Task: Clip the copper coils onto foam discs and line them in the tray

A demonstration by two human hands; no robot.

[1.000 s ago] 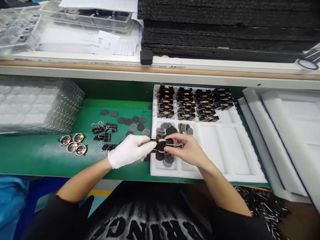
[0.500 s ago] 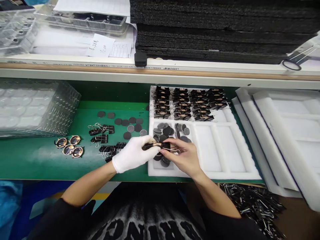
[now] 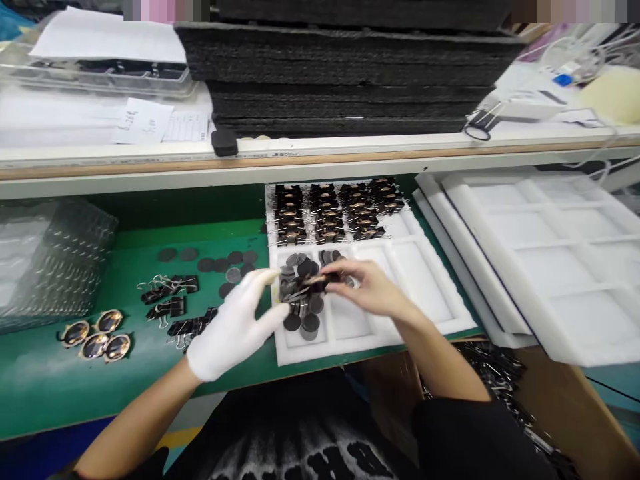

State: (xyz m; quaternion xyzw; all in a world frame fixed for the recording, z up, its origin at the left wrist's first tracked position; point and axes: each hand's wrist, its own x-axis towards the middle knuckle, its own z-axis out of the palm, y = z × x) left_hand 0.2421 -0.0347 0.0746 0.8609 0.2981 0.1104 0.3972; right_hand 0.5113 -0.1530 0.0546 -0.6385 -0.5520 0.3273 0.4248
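My left hand [image 3: 234, 328], in a white glove, is open with thumb and fingers apart, just left of the held piece. In my bare right hand [image 3: 369, 289], thumb and fingers pinch a binder-clipped piece [image 3: 317, 283], black with a gold-coloured strip in its middle. That piece is over the white foam tray [image 3: 453, 313]. Below it lie several loose dark round discs [image 3: 310, 323] in a compartment. Rows of similar clipped pieces [image 3: 327, 215] fill the tray's far part. Left of my gloved hand are loose black binder clips [image 3: 167, 308].
Round sunglasses [image 3: 95, 345] with gold-coloured rims lie on the green table [image 3: 30, 373]. More dark discs [image 3: 220, 265] are scattered near the tray. Clear plastic trays [image 3: 55, 260] stand at left, white foam trays [image 3: 530, 220] at right. A shelf edge [image 3: 320, 167] crosses behind.
My left hand has let go of the clipped piece and drawn back left, its fingers opening. The right hand keeps the piece. The camera view has shifted to the right.
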